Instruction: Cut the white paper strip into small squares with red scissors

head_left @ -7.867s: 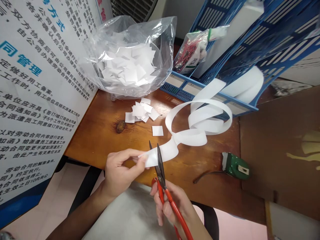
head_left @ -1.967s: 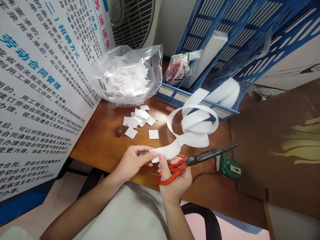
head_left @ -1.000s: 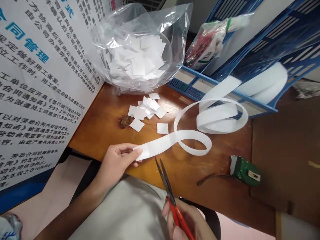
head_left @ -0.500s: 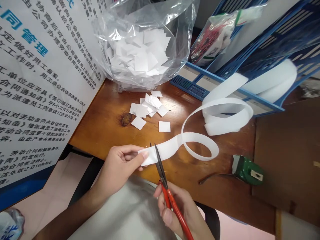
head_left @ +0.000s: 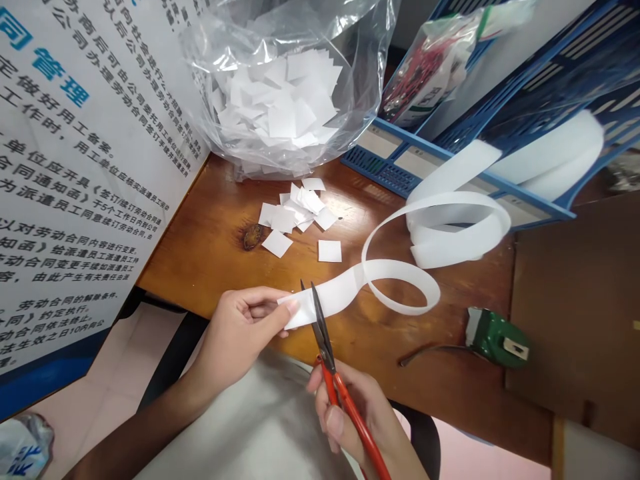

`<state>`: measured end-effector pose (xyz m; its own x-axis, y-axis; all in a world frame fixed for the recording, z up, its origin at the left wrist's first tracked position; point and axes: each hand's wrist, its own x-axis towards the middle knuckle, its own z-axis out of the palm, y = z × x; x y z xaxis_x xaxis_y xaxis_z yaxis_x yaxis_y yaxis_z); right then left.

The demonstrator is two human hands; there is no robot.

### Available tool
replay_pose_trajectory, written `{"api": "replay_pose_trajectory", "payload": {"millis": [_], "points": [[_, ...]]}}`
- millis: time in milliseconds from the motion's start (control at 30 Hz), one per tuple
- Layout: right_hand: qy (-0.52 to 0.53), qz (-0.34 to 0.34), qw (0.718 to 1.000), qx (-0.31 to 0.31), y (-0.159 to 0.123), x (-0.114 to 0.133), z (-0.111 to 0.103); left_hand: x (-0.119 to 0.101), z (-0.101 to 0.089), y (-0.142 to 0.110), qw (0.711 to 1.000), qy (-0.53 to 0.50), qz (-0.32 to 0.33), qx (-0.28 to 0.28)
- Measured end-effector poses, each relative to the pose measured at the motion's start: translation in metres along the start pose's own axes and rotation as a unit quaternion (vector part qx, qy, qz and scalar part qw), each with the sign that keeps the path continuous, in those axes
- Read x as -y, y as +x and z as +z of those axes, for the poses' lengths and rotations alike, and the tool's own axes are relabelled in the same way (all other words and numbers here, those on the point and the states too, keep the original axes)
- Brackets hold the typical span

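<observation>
My left hand (head_left: 253, 327) pinches the free end of a long white strip (head_left: 340, 293) between thumb and fingers. In my right hand (head_left: 357, 413) is a pair of scissors (head_left: 326, 357) with red handles and dark blades. Slightly parted, the blades straddle the strip just right of my left fingertips. From there the strip curls in loops over the table to the right. Beyond my hands lie a small heap of cut white squares (head_left: 300, 207) and one separate square (head_left: 330, 251). The fingers inside the scissor handles are partly hidden.
A clear plastic bag (head_left: 370, 80) full of white squares stands at the back of the wooden table (head_left: 220, 247). Blue file racks (head_left: 385, 175) are at the back right. A green tape measure (head_left: 497, 338) lies at right. A printed board (head_left: 75, 200) borders the left side.
Almost nothing differs. The view has shifted slightly, and the scissors stay around the strip at nearly the same spot, with both hands keeping their hold.
</observation>
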<state>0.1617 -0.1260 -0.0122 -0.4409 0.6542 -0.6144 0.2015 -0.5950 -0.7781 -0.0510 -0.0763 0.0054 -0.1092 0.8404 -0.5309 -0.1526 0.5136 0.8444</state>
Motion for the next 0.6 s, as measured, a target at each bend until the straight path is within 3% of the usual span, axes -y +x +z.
{"api": "replay_pose_trajectory", "payload": {"millis": [200, 600], "points": [[0.047, 0.051, 0.997, 0.018, 0.0063, -0.0014, 0.002, 0.0005, 0.0001, 0.0032, 1.0, -0.007, -0.01, 0.005], [0.051, 0.087, 0.995, 0.006, 0.0062, -0.0084, 0.0027, 0.0057, -0.0041, 0.0068, 0.999, -0.013, -0.027, 0.031]]}}
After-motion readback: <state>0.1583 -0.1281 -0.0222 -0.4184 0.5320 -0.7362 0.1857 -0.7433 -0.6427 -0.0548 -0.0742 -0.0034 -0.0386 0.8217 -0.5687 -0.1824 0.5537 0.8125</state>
